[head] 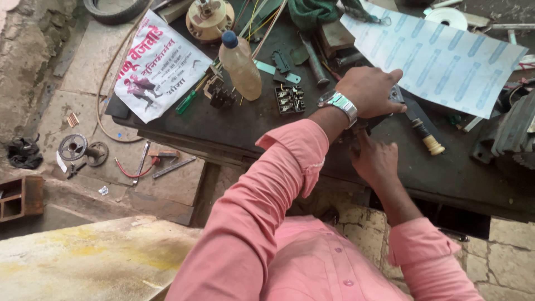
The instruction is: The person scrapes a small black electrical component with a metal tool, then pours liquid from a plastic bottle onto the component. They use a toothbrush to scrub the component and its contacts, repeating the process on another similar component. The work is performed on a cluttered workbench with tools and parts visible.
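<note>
My left hand (369, 89), with a metal watch (340, 104) on the wrist, lies palm-down over a small dark part (397, 96) on the black worktable (251, 120), fingers curled round it. My right hand (374, 160) reaches in from below, just under the left wrist, its fingertips closed on the near end of the same dark part. Most of the part is hidden by both hands. A knife with a cream handle (428, 136) lies just right of the hands.
On the table are a blue-capped plastic bottle (239, 67), a black terminal block (290, 99), a green screwdriver (186, 101), a printed leaflet (159, 64), a blue-patterned sheet (440, 56) and a motor (510, 134). A pulley (72, 146) and tools lie on the floor.
</note>
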